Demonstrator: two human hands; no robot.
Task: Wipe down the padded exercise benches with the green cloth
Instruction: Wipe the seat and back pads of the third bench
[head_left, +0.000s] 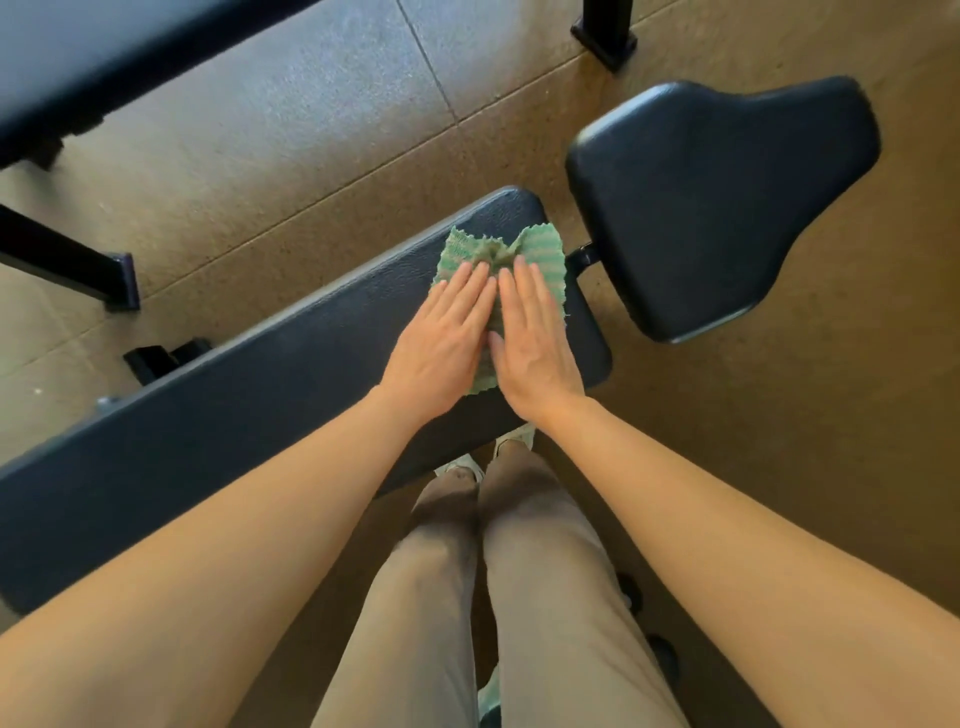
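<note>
1. Your left hand and right hand lay flat, side by side, fingers straight, pressing the green cloth; neither gripped it.
2. The cloth sat bunched at the 2 o'clock end of the long bench pad, near the seat pad.
3. Judged best: smooth the bunch, keep even pressure, sweep toward 8 o'clock in overlapping passes.

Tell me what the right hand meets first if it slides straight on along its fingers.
The right hand, flat on the green cloth, would first push into the cloth's bunched middle past its fingertips; beyond that, probably the far edge of the bench pad.
</note>
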